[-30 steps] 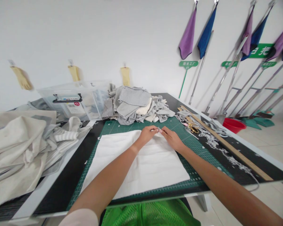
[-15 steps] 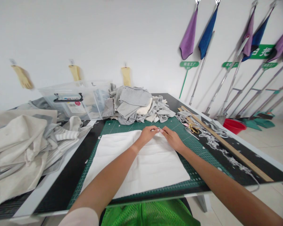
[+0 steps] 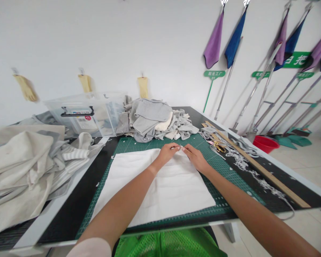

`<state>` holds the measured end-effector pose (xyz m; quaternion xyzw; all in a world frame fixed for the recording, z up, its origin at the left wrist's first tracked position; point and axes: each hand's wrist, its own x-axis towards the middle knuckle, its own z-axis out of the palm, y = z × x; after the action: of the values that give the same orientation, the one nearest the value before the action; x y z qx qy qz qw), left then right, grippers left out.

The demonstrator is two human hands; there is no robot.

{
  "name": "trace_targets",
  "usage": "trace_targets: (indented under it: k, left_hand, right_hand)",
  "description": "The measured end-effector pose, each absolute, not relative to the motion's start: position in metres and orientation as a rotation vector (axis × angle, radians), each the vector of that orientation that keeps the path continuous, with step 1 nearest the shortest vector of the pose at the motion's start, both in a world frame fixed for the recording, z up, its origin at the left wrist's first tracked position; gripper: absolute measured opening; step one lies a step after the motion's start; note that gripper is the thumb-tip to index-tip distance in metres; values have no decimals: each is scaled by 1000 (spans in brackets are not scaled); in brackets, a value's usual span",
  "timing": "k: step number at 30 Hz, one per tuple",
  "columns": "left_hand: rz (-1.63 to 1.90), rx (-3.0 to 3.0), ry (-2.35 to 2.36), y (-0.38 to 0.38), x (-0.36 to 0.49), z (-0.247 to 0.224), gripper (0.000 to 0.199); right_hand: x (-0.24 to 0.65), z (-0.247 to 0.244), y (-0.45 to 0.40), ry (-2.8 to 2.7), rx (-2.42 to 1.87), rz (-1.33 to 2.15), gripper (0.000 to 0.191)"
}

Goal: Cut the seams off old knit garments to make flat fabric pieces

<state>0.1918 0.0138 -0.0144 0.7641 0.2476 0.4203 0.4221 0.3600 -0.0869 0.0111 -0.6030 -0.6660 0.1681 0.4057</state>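
The fingers [image 3: 174, 145] of the left hand [image 3: 167, 153] and of the right hand [image 3: 195, 157] nearly meet, both pinching the far edge of the white cloth [image 3: 168, 192]; the cloth lies spread on a green cutting mat [image 3: 128, 144], puckered slightly below the grip; the mat rests on the black bench [image 3: 69, 200]; beyond sits a pile of grey fabric scraps [image 3: 152, 116], beside a clear plastic box [image 3: 87, 125]; a cream fabric heap [image 3: 21, 157] lies at left, a wooden strip [image 3: 259, 168] at right.

Matt cloth sheet [image 3: 187, 192], smooth plastic-looking mat [image 3: 216, 159], matt wooden strip [image 3: 256, 165].
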Motion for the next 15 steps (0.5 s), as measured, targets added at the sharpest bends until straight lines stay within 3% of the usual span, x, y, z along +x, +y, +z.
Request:
trace_targets:
  k: [15]
  left_hand:
    - [1014,1916,676,15,192,-15,25]
  right_hand:
    - [361,13,-90,-1783,-1559,359,36]
